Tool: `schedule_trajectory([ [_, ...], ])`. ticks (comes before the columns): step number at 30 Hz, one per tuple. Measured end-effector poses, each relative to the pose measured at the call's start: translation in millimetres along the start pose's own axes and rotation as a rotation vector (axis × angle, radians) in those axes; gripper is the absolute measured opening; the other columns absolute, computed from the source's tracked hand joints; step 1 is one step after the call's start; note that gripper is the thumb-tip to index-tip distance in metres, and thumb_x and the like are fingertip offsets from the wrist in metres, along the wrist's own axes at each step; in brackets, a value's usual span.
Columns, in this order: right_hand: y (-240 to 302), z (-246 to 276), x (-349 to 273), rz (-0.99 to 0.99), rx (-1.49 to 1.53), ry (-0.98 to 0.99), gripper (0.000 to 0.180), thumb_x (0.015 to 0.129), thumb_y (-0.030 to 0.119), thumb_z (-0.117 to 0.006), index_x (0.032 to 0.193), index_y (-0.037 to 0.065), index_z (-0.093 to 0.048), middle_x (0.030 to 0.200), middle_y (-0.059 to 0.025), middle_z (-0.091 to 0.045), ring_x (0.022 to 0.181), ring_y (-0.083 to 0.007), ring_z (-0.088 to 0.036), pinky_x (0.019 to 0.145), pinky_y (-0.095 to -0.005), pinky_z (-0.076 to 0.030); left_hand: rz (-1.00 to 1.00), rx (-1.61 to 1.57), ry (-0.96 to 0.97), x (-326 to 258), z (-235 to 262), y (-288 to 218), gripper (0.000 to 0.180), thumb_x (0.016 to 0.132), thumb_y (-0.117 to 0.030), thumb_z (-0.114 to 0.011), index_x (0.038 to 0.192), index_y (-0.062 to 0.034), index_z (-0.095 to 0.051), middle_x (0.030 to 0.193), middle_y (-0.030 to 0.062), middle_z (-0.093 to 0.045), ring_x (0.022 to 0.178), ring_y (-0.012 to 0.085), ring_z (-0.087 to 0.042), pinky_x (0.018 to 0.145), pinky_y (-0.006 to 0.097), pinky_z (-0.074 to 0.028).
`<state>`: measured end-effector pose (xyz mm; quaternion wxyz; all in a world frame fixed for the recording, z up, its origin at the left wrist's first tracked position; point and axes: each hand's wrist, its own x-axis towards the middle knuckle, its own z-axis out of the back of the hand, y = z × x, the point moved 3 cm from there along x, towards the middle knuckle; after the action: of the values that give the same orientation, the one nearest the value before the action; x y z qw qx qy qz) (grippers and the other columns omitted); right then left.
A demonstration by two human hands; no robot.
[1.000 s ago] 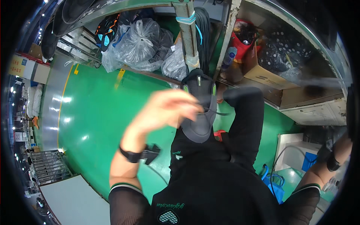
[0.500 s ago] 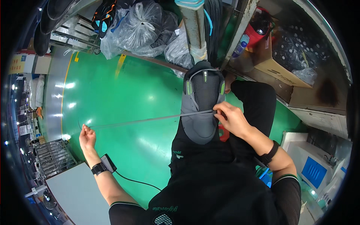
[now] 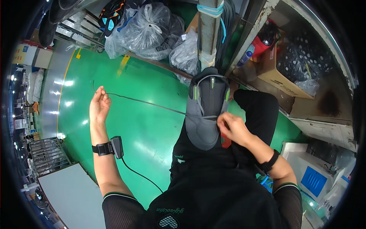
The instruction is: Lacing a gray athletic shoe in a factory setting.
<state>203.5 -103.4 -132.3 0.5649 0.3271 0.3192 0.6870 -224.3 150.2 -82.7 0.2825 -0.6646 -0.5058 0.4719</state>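
Note:
A grey shoe (image 3: 203, 133) rests over my leg with its toe toward me; it has a black tongue and green tabs by the collar. A grey shoelace (image 3: 148, 103) crosses the lower throat of the shoe and stretches out to the left. My left hand (image 3: 100, 106) is raised above the floor, fingertips pinched on that shoelace, a short end sticking up beyond them. At the shoe's right edge my right hand (image 3: 234, 128) is closed, its fingertips pinching where the lace comes out; the bit between them is mostly hidden.
Ahead stands a rusty post (image 3: 209, 36) beside clear plastic bags (image 3: 146, 28) on a low shelf. To the right, a metal cabinet holds an open cardboard box (image 3: 280, 78). A white-topped table (image 3: 72, 194) is at lower left. A cable (image 3: 141, 174) hangs from my left wrist device.
My left hand has moved up and slightly right, and the shoelace now slopes up toward it with a slight sag. My right hand stays by the shoe's edge, slightly lower.

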Motion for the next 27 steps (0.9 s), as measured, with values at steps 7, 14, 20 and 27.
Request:
schedule_trajectory([
  [7,-26,-13,-19,-0.611,0.643,-0.222,0.021,0.09,0.017,-0.067,0.084,-0.001,-0.058,0.062,0.0032,-0.052,0.054,-0.0041,-0.045,0.049,-0.0236,-0.036,0.072,0.045,0.007,-12,-9,32,0.014,0.097,-0.013,-0.053,0.106,-0.003,-0.057,0.082,0.0006,-0.059,0.067,0.0095,-0.054,0.059,0.022,-0.046],
  [14,-29,-27,-20,-1.009,1.241,-0.002,0.016,0.092,0.021,-0.063,0.089,0.006,-0.058,0.054,0.0068,-0.041,0.042,-0.0033,-0.032,0.041,-0.0189,-0.024,0.087,0.08,0.024,-21,-12,52,0.015,0.096,-0.015,-0.053,0.105,-0.0031,-0.057,0.082,0.0004,-0.058,0.066,0.0092,-0.053,0.059,0.021,-0.044],
  [20,18,-24,-42,-0.679,1.958,0.213,0.016,0.097,0.022,-0.056,0.089,0.01,-0.05,0.061,0.0037,-0.04,0.048,-0.005,-0.037,0.047,-0.0175,-0.03,0.164,0.132,-0.056,-22,12,75,0.017,0.096,-0.017,-0.054,0.105,-0.0032,-0.057,0.081,0.0002,-0.057,0.066,0.0091,-0.053,0.059,0.02,-0.044],
  [27,-40,-17,-15,-0.652,0.827,-0.271,0.033,0.081,0.008,-0.076,0.076,0.01,-0.044,0.061,0.0056,-0.045,0.053,-0.0019,-0.042,0.048,-0.0192,-0.033,0.165,0.09,-0.241,-13,69,57,0.021,0.097,-0.013,-0.051,0.111,0.0016,-0.056,0.086,0.0058,-0.059,0.07,0.0139,-0.058,0.057,0.024,-0.047],
])
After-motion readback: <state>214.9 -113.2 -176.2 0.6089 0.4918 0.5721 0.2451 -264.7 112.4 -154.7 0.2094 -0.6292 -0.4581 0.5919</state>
